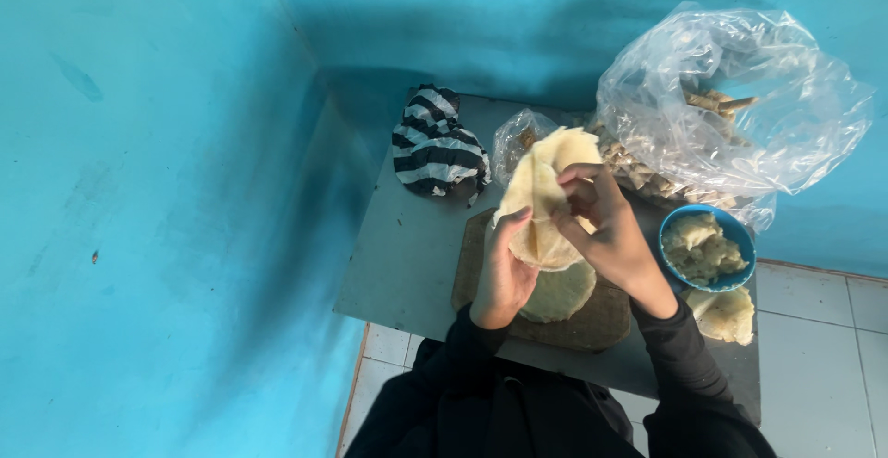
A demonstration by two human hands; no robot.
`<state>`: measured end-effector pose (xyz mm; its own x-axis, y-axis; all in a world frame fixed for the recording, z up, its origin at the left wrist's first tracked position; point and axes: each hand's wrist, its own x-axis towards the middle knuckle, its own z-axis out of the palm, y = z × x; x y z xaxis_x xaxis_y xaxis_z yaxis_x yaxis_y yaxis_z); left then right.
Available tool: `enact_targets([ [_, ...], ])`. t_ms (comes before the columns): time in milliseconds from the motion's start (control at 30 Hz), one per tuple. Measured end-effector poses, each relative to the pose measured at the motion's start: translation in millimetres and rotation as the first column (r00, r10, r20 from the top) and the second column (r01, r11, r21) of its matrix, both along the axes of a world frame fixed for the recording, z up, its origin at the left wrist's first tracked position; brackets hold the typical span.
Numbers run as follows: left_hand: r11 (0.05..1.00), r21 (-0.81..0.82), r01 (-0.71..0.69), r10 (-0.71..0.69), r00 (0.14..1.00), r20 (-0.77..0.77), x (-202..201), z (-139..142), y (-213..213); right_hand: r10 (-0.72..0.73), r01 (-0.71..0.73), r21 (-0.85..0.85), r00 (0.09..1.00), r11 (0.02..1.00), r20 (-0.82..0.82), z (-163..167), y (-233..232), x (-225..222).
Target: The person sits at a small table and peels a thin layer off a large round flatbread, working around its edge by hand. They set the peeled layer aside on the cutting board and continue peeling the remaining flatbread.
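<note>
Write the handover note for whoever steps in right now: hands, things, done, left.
Left hand: supports the pale dough sheet from below, grip closed on its edge.
Right hand: fingers pinch the sheet's upper side.
Below them, more round sheets lie on the woven mat.
Blue bowl of filling sits right; beside it a folded piece.
Done: sheet lifted.
Left: sheet appears unfilled and unfolded.
</note>
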<state>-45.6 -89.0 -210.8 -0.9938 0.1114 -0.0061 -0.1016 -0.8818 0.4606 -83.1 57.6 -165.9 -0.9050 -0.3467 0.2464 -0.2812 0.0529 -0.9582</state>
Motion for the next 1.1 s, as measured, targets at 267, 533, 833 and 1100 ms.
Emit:
enact_targets([
  [267, 0.990, -0.142, -0.016, -0.003, 0.991, -0.135, -3.3, 15.7, 36.2, -0.107, 0.114, 0.055, 0.988, 0.992, -0.114, 42.2, 25.9, 25.4],
  [533, 0.959, -0.176, -0.223, 0.196, 0.968, -0.156, -1.1, 12.6, 85.9, -0.209, 0.211, 0.027, 0.976, 0.977, -0.062, 42.2, 36.5, 17.2],
  [833, 0.958, -0.029, -0.284, 0.284, 0.959, 0.017, -0.4, 19.8, 102.1, -0.174, 0.173, -0.068, 0.985, 0.983, -0.018, 30.3, 51.2, 1.7],
  [1100, 0.974, -0.106, -0.202, 0.192, 0.976, -0.098, -18.3, -20.1, 60.9, -0.081, 0.151, 0.466, 0.983, 0.872, -0.167, 37.0, 60.3, -13.6],
])
